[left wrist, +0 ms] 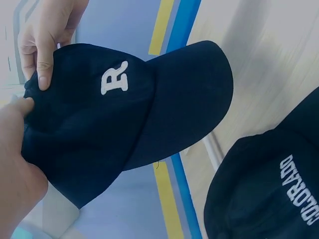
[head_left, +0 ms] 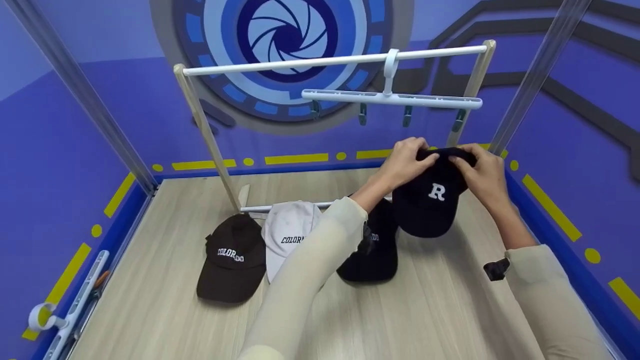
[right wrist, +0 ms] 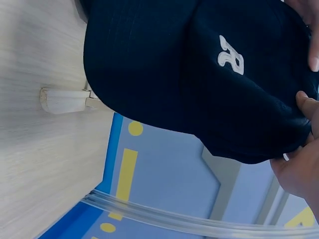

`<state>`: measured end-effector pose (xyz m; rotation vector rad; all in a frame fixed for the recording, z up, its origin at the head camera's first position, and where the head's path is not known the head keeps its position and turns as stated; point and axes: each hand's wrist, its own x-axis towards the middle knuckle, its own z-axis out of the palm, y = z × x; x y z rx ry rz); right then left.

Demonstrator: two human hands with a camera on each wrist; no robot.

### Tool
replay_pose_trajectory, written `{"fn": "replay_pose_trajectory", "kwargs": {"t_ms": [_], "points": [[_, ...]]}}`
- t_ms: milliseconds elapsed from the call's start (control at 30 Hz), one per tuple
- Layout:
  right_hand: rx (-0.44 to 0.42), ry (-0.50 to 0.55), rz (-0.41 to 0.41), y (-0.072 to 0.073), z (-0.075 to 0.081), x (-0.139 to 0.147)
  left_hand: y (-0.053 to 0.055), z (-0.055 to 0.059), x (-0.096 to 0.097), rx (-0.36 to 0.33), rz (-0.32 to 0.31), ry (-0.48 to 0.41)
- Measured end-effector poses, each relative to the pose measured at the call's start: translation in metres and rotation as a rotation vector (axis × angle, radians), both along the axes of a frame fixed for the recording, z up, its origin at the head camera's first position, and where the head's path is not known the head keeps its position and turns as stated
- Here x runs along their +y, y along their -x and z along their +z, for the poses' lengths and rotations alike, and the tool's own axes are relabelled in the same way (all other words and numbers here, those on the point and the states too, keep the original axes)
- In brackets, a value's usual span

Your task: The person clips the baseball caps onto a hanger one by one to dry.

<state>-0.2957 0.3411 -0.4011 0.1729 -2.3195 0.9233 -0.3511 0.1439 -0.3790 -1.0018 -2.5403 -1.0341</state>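
Note:
A black baseball cap (head_left: 425,200) with a white letter R hangs in the air, brim down, in front of the rack's right side. My left hand (head_left: 407,162) pinches the top of its crown, thumb in front. On the crown's other side my right hand (head_left: 482,172) grips it the same way; its thumb (right wrist: 306,102) presses the fabric in the right wrist view. Just above both hands, a white clip hanger (head_left: 350,96) with several dark green clips (head_left: 407,116) hangs from the rack's top bar (head_left: 300,63).
On the wooden table (head_left: 165,280) lie a dark brown cap (head_left: 232,280), a light grey cap (head_left: 282,222), partly behind the left sleeve, and another black cap (head_left: 370,265). A second white hanger (head_left: 75,300) stands at the left edge. The rack's wooden posts (head_left: 205,135) rise at both sides.

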Motion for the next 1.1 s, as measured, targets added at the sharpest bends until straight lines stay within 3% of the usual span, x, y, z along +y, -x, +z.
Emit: {"fn": "replay_pose_trajectory", "kwargs": {"t_ms": [433,700,933,1100], "points": [[-0.016,0.015,-0.042,0.002,0.012,0.0,-0.001,0.024,0.007,-0.013,0.032,0.159],[-0.015,0.028,-0.067,0.003,0.005,0.006,-0.001,0.025,0.018,-0.01,0.036,0.269],[-0.039,0.046,-0.085,0.006,0.003,0.013,0.002,0.017,0.026,-0.005,0.06,0.247],[-0.056,0.042,-0.113,0.009,0.005,0.02,0.008,0.014,0.035,0.008,0.07,0.17]]}}
